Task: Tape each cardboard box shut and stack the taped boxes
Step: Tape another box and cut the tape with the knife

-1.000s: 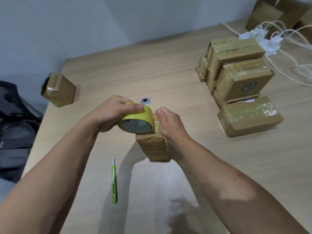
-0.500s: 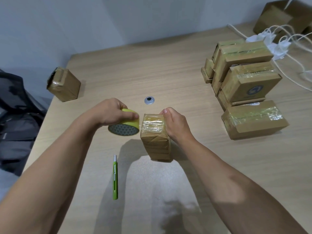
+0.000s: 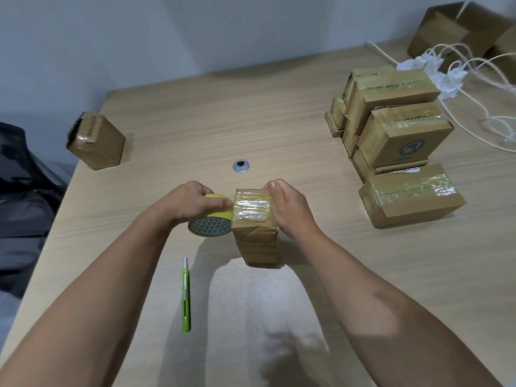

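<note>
- The cardboard box (image 3: 255,229) stands upright on the table (image 3: 279,121), between both hands.
- The right hand (image 3: 290,208) grips its right side.
- The left hand (image 3: 192,202) clasps the yellow tape roll (image 3: 210,224), touching the box's left side.

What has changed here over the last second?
The left hand drew the yellow roll of tape from the top of the small brown cardboard box down its left side. The right hand still grips the box, which stays upright; the green utility knife lies unmoved.
</note>
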`<move>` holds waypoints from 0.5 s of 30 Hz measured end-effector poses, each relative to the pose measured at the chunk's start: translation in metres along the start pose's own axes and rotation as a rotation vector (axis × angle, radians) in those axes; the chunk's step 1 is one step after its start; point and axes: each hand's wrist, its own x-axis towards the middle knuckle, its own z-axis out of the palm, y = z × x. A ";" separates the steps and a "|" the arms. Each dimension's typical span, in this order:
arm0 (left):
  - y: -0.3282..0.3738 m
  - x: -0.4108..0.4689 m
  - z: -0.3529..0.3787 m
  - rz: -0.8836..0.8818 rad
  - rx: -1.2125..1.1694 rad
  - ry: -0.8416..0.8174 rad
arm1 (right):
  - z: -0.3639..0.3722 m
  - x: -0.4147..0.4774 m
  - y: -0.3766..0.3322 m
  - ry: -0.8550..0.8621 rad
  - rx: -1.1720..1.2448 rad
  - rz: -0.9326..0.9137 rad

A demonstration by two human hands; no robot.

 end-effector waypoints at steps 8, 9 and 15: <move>-0.001 -0.008 0.007 -0.041 -0.152 -0.072 | 0.005 0.000 0.003 0.014 0.190 0.122; -0.002 -0.012 0.006 -0.041 -0.166 -0.084 | 0.008 0.003 0.007 0.009 0.234 0.143; -0.009 -0.023 -0.005 -0.009 -0.145 -0.041 | 0.031 -0.001 0.015 -0.013 0.386 0.244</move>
